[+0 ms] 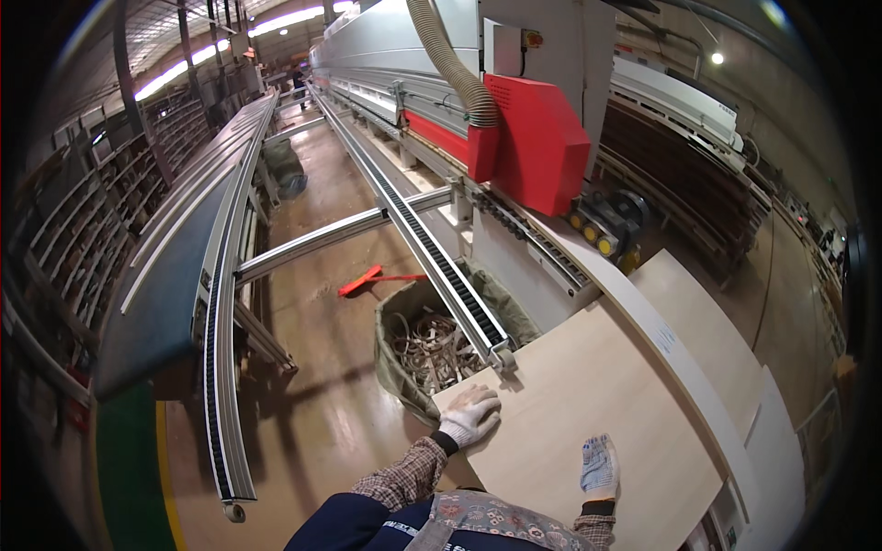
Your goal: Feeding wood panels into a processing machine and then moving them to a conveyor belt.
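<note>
A pale wood-toned panel [588, 386] lies in front of me, its far end at the red-hooded machine. My left hand [470, 415], in a white knit glove, rests on the panel's left edge with its fingers lying over the top face. To the right, my right hand [600, 466] is on the same panel; its glove shows blue marks, and the fingers are stretched out away from me. The underside of the panel is hidden. Close beyond my left hand, the roller end of a conveyor rail [450, 275] meets the panel's corner.
A green sack [390, 354] full of curled strip scraps stands left of the panel. A red tool [367, 280] lies on the floor. The long machine's red hood [533, 142] rises ahead. A blue-topped conveyor table [179, 257] runs at left. More panels [689, 298] lie at right.
</note>
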A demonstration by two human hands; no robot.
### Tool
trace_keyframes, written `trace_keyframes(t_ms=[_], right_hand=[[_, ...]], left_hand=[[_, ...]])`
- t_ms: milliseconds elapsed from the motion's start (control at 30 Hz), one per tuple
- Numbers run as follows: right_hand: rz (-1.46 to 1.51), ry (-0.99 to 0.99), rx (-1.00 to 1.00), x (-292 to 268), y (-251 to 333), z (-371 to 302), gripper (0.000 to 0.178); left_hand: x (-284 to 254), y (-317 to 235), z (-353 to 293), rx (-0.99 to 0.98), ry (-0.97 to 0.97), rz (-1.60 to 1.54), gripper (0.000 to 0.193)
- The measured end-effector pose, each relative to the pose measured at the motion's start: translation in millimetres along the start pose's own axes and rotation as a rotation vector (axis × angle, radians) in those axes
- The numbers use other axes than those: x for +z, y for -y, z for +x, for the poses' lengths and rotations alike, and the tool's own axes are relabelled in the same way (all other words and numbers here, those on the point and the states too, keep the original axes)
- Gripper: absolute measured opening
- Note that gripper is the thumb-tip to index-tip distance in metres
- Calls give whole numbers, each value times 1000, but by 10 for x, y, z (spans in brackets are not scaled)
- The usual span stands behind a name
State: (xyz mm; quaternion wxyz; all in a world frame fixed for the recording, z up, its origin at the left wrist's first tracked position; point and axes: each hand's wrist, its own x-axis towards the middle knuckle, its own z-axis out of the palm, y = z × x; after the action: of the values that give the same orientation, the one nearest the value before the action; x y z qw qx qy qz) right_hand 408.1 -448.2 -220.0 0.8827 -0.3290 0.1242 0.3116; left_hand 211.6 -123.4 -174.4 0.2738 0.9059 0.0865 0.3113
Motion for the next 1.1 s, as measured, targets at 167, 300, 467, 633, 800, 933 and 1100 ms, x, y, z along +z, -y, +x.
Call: trace_keyframes(t_ms=[167, 300, 467, 633, 800, 933, 1100], right_hand=[[-67, 189, -45, -209, 51, 101, 56], [119, 243, 20, 75, 243, 412, 59], [124, 244, -137, 223, 728, 1120, 60], [331, 95, -303, 308, 1286, 1829, 51], [537, -131, -644, 432, 1760, 2330, 52], [652, -148, -777, 137, 2141, 2423, 49], [510, -156, -665, -365, 2499, 2272, 57]], left_hand=[[67, -31, 133, 22, 95, -10, 18], [81, -52, 147, 12, 47, -50, 17], [270, -16, 81, -88, 110, 64, 26], [369, 2, 72, -56, 103, 43, 27], [372, 8, 71, -65, 88, 85, 26], [357, 11, 94, -79, 105, 116, 27], [272, 42, 67, -83, 98, 177, 27]])
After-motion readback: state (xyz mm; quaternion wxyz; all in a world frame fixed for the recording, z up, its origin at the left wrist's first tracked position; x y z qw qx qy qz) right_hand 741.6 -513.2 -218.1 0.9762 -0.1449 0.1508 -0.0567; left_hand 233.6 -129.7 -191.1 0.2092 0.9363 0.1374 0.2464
